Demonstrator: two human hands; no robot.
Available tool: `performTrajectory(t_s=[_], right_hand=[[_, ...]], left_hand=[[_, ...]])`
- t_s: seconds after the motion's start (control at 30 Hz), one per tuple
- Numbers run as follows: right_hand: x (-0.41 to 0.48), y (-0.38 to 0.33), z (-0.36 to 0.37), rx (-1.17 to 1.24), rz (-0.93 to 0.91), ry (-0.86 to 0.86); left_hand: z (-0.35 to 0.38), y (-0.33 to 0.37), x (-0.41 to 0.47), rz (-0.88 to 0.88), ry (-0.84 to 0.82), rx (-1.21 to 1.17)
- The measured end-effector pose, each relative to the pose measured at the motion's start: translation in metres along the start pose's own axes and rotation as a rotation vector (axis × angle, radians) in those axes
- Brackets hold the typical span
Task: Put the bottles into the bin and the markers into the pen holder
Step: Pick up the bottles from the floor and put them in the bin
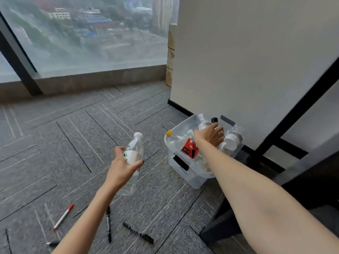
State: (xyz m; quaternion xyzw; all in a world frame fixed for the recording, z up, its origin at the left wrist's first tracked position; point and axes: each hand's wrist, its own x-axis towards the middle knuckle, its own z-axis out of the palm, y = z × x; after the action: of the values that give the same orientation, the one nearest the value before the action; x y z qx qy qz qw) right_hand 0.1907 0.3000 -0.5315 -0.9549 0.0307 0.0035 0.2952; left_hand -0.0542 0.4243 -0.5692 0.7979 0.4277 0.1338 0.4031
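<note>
My left hand point(122, 167) grips a clear plastic bottle with a white cap point(134, 154), held upright above the carpet, left of the bin. The clear plastic bin point(185, 173) stands on the floor by the wall and holds several bottles, one with a red label point(189, 149). My right hand point(211, 134) reaches into the bin, its fingers curled around a clear bottle with a black cap point(214, 120). On the carpet near me lie a red and white marker point(63, 216), two black markers point(109, 224) point(138, 233), and another marker point(53, 243) partly hidden by my left forearm. No pen holder is in view.
A white wall panel point(247, 61) with a black base rises right behind the bin. A large window point(82, 33) with a low sill fills the far side. Dark furniture point(311, 195) stands at the right. Grey patterned carpet point(55, 143) stretches to the left.
</note>
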Motion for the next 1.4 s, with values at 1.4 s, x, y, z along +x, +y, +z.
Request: performTrajectory(t_s=[1.4], right_hand=[[-0.134,0.085,0.025,-0.043,-0.248,-0.497]], left_hand=[[0.037,0.05,0.043,0.631,-0.026,0.162]])
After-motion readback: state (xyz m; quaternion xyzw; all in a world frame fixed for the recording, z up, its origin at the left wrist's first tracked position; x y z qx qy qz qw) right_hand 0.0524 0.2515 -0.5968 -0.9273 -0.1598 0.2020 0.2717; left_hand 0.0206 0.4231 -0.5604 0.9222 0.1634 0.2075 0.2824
